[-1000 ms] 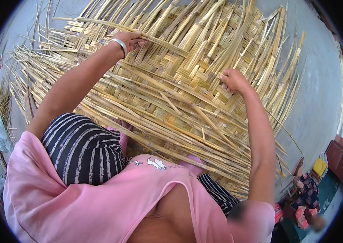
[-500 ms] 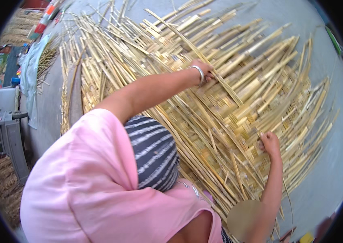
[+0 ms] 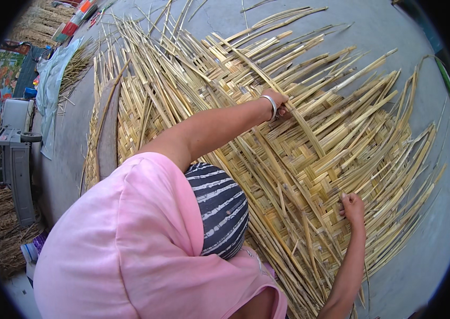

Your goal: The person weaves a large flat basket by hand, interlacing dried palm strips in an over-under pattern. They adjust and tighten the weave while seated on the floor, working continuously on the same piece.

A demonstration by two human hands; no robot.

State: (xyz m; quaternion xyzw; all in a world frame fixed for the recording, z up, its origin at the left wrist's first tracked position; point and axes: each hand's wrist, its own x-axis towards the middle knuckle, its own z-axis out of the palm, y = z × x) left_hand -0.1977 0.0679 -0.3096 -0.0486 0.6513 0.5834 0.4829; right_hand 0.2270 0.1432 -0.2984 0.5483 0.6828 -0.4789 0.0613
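Observation:
A large half-woven mat (image 3: 318,173) of split, straw-coloured reeds lies on the floor, its loose strip ends fanning out to the far right. My left hand (image 3: 276,105), with a silver bangle (image 3: 274,108) at its wrist, is closed around a long reed strip (image 3: 303,127). That strip runs slantwise over the weave, from the far side toward my right hand. Nearer the front right, my right hand (image 3: 351,207) is curled with its fingertips down at the weave. Whatever its fingers pinch, if anything, is hidden.
Long loose reeds (image 3: 153,87) lie across the mat's left part, beside a curved brown board (image 3: 109,127). A grey wheeled frame (image 3: 20,170), a pale plastic sheet (image 3: 52,87) and dry straw bundles (image 3: 1,239) are at the left. Grey concrete floor (image 3: 395,24) surrounds the mat.
The view has shifted, so the mat and hands sit slightly differently in it. My left hand keeps its hold on the strip, and my right hand stays low at the weave.

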